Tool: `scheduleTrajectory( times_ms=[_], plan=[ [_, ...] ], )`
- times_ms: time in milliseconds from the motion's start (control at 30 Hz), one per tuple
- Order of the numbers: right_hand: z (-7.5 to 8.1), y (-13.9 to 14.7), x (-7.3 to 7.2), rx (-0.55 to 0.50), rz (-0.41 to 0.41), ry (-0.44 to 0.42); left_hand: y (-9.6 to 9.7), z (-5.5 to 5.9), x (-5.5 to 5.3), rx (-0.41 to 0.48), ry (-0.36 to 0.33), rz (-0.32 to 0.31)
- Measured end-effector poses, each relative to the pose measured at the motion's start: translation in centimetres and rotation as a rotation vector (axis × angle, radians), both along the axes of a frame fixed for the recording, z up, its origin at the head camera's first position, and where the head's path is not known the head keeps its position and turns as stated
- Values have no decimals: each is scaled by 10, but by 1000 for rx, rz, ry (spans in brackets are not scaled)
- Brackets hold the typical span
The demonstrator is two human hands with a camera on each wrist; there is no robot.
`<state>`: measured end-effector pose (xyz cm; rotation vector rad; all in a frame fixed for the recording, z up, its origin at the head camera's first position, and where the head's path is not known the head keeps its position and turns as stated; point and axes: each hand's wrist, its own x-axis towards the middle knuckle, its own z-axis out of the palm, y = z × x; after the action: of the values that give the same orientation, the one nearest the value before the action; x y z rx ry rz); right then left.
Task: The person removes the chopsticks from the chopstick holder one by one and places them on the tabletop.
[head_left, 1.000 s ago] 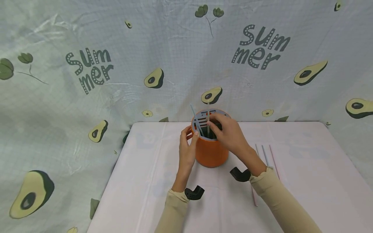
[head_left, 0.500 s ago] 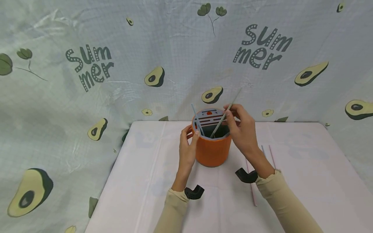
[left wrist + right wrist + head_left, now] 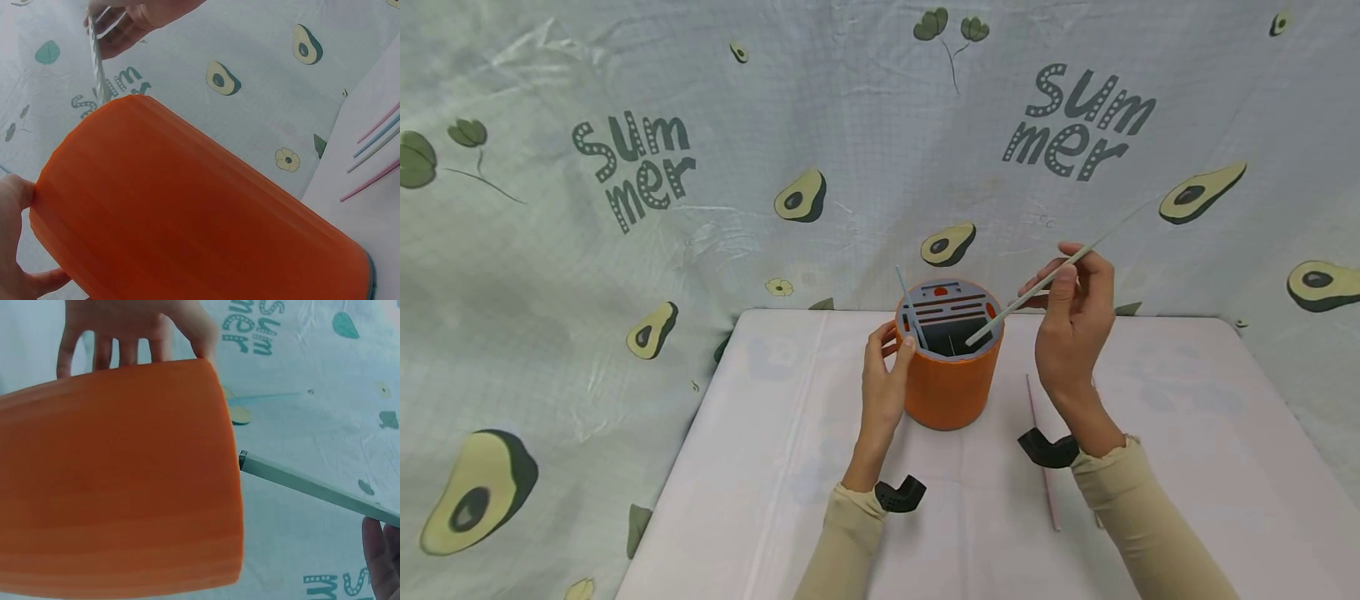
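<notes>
An orange utensil holder [image 3: 951, 392] with a grey slotted top stands on the table. My left hand [image 3: 883, 383] grips its left side, thumb at the front rim and fingers round the back. Pinched in my right hand [image 3: 1078, 321], right of the holder and above it, is a long pale green straw [image 3: 1037, 287]. It slants steeply, its lower end close over the large dark opening in the top. The right wrist view shows that hollow straw end [image 3: 245, 460] just beyond the rim. A light blue straw [image 3: 910, 304] leans in the holder at the left.
A pink straw [image 3: 1051, 496] lies on the white table [image 3: 790, 467] in front of my right wrist. Several thin straws, among them a blue one [image 3: 378, 133], lie right of the holder in the left wrist view. A curtain with avocado prints [image 3: 850, 100] hangs behind the table.
My right hand has moved right and up with the pale green straw. Upright in the opening before, the straw now slants with its lower end lifted. My left hand has stayed on the holder.
</notes>
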<state>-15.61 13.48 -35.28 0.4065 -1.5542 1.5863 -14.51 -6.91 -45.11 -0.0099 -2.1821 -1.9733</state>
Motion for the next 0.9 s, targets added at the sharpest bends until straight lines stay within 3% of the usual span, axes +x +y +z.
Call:
scheduleTrajectory(
  times_ms=[167, 400, 633, 900],
  plan=[
    [0, 13, -1, -21, -50, 0, 0, 0, 1, -9, -6, 6],
    [-6, 39, 3, 21, -85, -79, 0, 2, 1, -8, -10, -2],
    [-20, 69, 10, 182, -83, -289, 1, 3, 0, -2, 3, 2],
    [-51, 95, 18, 333, -69, -546, 3, 1, -1, -5, -2, 4]
  ],
)
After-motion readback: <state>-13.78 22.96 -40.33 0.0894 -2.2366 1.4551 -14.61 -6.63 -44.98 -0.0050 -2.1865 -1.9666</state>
